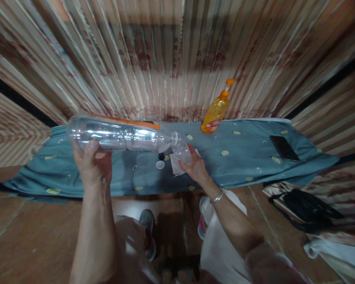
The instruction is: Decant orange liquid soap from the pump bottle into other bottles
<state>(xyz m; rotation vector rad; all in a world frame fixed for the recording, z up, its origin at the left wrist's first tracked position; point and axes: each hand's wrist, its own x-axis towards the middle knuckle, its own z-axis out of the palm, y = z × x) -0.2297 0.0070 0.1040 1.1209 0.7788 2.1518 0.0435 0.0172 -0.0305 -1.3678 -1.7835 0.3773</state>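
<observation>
My left hand is wrapped round the base end of a large clear plastic bottle with an orange strip on its label. That bottle lies nearly level in the air, its neck pointing right. A small clear plastic bottle is gripped by my right hand, tilted with its mouth up and left. The two bottle mouths meet or almost touch; which one I cannot tell. Below them on the cloth are a white cap, a small black cap and a whitish tissue.
A pump bottle of orange liquid stands at the back of the narrow table with a teal patterned cloth. A dark phone lies at the right. Pleated curtains hang behind. A black bag is at the lower right.
</observation>
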